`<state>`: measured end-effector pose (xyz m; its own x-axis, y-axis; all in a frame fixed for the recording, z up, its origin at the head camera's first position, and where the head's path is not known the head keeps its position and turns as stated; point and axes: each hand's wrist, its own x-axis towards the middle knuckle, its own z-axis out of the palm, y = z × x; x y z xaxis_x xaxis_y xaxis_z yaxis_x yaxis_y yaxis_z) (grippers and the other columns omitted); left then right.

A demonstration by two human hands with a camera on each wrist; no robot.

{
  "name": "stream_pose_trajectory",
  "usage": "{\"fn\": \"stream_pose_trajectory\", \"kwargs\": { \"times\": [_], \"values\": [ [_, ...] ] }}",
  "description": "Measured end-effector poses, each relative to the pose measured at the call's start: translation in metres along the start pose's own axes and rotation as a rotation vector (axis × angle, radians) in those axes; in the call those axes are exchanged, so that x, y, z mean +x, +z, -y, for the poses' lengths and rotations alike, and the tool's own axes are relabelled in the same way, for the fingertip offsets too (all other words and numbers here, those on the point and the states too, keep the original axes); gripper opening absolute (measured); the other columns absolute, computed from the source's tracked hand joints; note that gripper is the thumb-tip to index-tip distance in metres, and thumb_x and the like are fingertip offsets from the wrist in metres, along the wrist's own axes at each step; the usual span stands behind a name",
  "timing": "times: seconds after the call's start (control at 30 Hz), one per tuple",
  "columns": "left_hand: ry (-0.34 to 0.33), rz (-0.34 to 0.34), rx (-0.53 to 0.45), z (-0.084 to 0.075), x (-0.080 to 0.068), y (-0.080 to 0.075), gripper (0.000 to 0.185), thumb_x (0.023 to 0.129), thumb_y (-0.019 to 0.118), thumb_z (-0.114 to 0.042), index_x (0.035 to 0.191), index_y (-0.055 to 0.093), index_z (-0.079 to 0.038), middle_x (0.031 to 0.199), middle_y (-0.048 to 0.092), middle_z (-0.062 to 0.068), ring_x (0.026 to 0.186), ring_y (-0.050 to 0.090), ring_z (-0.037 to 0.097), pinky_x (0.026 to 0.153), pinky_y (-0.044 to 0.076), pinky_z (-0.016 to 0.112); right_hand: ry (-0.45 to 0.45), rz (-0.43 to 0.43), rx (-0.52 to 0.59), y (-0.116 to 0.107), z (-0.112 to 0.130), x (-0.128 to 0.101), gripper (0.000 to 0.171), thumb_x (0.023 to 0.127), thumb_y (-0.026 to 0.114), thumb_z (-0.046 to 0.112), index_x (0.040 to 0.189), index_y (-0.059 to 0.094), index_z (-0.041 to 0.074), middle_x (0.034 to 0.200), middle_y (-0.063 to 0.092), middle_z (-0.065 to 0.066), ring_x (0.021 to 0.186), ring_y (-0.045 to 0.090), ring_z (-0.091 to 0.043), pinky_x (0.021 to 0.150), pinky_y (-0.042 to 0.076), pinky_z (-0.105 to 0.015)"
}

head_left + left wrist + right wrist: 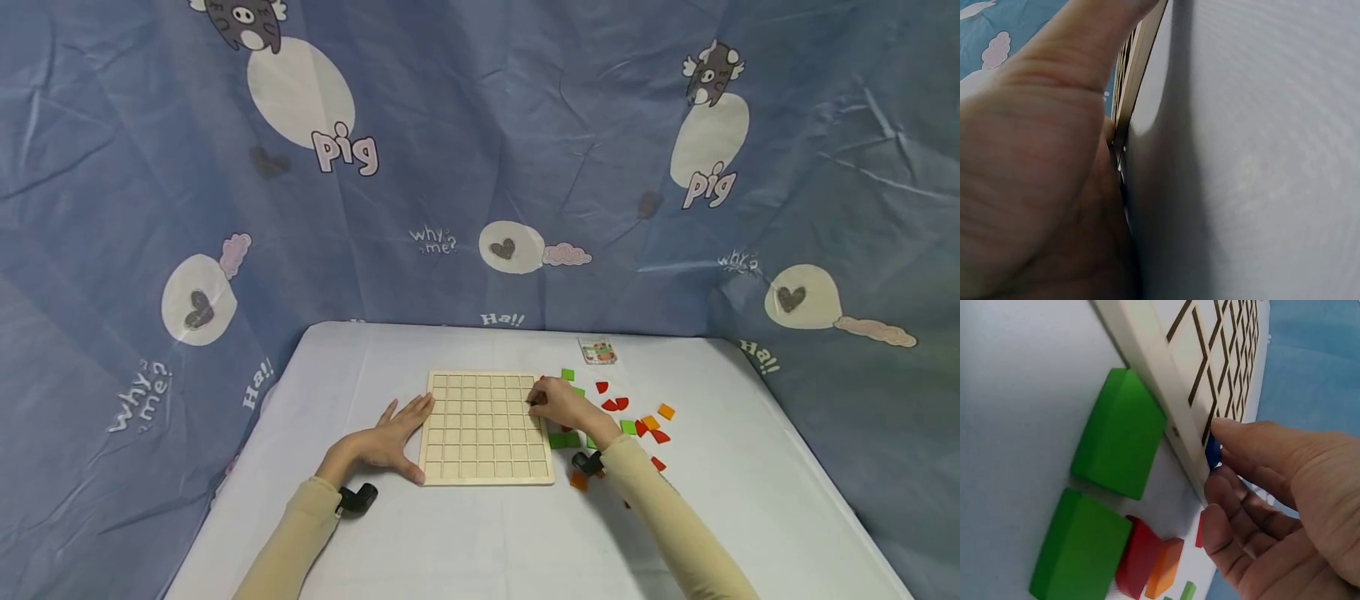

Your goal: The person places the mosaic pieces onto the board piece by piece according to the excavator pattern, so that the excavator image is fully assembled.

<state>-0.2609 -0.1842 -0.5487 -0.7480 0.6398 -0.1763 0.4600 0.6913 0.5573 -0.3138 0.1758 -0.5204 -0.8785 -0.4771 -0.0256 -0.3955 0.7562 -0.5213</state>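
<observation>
A: What do we see closest to us?

B: Our left hand [390, 437] lies flat on the white table [480, 533], fingers straight, pressing the nine o'clock edge of the pale wooden grid board [483, 427]. It holds nothing. It just keeps the board from sliding.

A: And our other hand?

B: Our right hand [562, 404] sits at the three o'clock edge of the board. In the right wrist view its thumb and finger pinch a small blue piece [1212, 451] right at the board's rim, over the edge squares.

A: What is beside that hand?

B: Two green square blocks [1100, 500] lie just beside the board, with a red rounded piece [1137, 557] and an orange piece [1164, 567] touching each other near them. More green, red and orange pieces [637, 421] are spread on the table at three o'clock from the board.

A: Are many squares filled?

B: No. Every square we can see looks bare. We think the work has only just begun, and nearly all the pieces are left.

A: What is far away?

B: A small printed card [597, 351] at one o'clock, then the blue cloth with pigs [480, 167] behind the table.
</observation>
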Motion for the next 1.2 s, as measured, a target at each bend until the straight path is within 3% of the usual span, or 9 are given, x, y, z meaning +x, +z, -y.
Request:
{"fn": "stream_pose_trajectory", "kwargs": {
  "times": [0.2,0.37,0.53,0.7,0.93,1.2],
  "values": [
    [-0.009,0.001,0.006,0.001,0.001,0.001,0.135,0.061,0.083,-0.059,0.155,0.002,-0.003,0.163,-0.004,0.013,0.151,-0.004,0.032,0.117,-0.012,0.06,-0.021,0.015,0.011,-0.003,-0.003,-0.002,0.019,0.083,0.076,0.014,0.099,0.07,0.008,0.091,0.067,0.0,0.082,0.061,-0.009,0.073,0.055,-0.026],
    [-0.024,0.0,0.009,0.0,0.002,0.0,0.136,0.06,0.082,-0.062,0.155,0.002,-0.005,0.163,-0.005,0.011,0.151,-0.005,0.03,0.118,-0.013,0.058,0.028,0.007,0.067,-0.015,-0.009,-0.01,0.021,0.087,0.072,0.016,0.104,0.068,0.006,0.09,0.065,0.0,0.082,0.06,-0.01,0.071,0.054,-0.027],
    [-0.039,0.009,0.018,0.001,0.001,0.0,0.137,0.06,0.082,-0.062,0.155,0.001,-0.005,0.164,-0.006,0.009,0.151,-0.006,0.029,0.118,-0.013,0.057,0.112,-0.043,0.08,-0.03,-0.025,-0.029,0.012,0.089,0.068,0.013,0.097,0.064,0.005,0.085,0.063,-0.001,0.075,0.057,-0.012,0.065,0.05,-0.026],
    [-0.031,-0.005,0.006,0.001,0.001,0.002,0.137,0.059,0.082,-0.063,0.155,0.003,-0.006,0.164,-0.004,0.01,0.151,-0.005,0.03,0.118,-0.013,0.058,0.135,-0.052,0.033,-0.04,-0.041,-0.051,0.01,0.088,0.069,0.012,0.093,0.062,0.006,0.082,0.06,-0.002,0.07,0.053,-0.013,0.06,0.047,-0.026],
    [-0.023,-0.013,-0.011,0.004,-0.001,0.001,0.137,0.059,0.082,-0.062,0.155,0.003,-0.006,0.164,-0.004,0.009,0.151,-0.005,0.031,0.118,-0.013,0.058,0.136,0.077,0.029,-0.041,-0.053,-0.069,0.024,0.081,0.072,0.004,0.102,0.061,0.008,0.095,0.061,0.001,0.084,0.052,-0.016,0.075,0.05,-0.03],
    [-0.015,-0.009,-0.009,0.004,0.001,0.002,0.136,0.06,0.083,-0.06,0.155,0.002,-0.006,0.164,-0.005,0.01,0.151,-0.005,0.031,0.117,-0.013,0.059,0.098,0.074,-0.015,-0.033,-0.065,-0.074,0.026,0.081,0.071,0.001,0.104,0.063,0.012,0.103,0.06,0.002,0.09,0.052,-0.014,0.085,0.051,-0.035]
  ]
}}
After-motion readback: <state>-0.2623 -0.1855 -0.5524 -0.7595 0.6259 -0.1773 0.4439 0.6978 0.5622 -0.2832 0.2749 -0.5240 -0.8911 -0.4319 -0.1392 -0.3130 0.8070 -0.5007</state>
